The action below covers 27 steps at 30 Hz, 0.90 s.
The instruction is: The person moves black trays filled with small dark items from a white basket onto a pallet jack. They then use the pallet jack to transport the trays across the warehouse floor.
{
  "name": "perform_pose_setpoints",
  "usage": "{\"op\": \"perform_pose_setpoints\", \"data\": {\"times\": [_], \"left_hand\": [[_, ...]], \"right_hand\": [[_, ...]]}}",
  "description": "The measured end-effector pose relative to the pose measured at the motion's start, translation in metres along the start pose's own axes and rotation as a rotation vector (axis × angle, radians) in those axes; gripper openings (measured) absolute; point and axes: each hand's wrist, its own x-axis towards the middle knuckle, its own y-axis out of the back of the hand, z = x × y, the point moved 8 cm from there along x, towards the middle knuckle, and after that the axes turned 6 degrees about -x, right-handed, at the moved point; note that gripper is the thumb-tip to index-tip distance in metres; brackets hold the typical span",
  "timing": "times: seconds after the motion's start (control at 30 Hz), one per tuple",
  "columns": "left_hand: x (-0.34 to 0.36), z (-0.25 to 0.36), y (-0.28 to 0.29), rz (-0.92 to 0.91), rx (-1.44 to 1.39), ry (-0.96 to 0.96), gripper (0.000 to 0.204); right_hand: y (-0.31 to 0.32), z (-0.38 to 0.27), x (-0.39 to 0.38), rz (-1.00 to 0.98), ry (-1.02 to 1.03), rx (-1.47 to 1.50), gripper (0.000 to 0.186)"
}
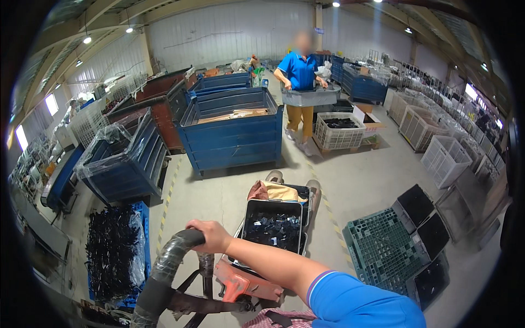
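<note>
My right hand [210, 234] is closed around the wrapped handle [178, 251] of an orange pallet jack [240, 281], my blue-sleeved arm reaching across from the lower right. On the jack's forks rides a black bin [273, 227] holding small dark pieces, with tan and reddish cloth or sacking [279, 191] behind it. My left hand does not show.
A co-worker [301, 76] in blue holds a grey tray [306, 99] ahead. Large blue bins [229, 145], a white crate [339, 136] and white cages [440, 164] surround the aisle. Pallets with black material lie left [115, 251] and right [377, 251], between them a taped floor [202, 202].
</note>
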Motion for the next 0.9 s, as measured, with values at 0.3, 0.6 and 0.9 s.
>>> {"op": "perform_pose_setpoints", "data": {"times": [0.3,0.6,0.9], "left_hand": [[0.057,-0.04,-0.001,0.085,0.326,-0.364,0.055],[0.141,-0.099,-0.021,0.191,0.44,-0.516,0.059],[0.257,-0.177,-0.073,-0.104,0.071,-0.574,0.06]], "right_hand": [[-0.035,0.01,0.033,0.014,0.002,0.043,0.041],[-0.085,0.023,0.08,0.028,-0.109,-0.092,0.041],[-0.127,0.046,0.101,0.233,-0.332,-0.211,0.041]]}}
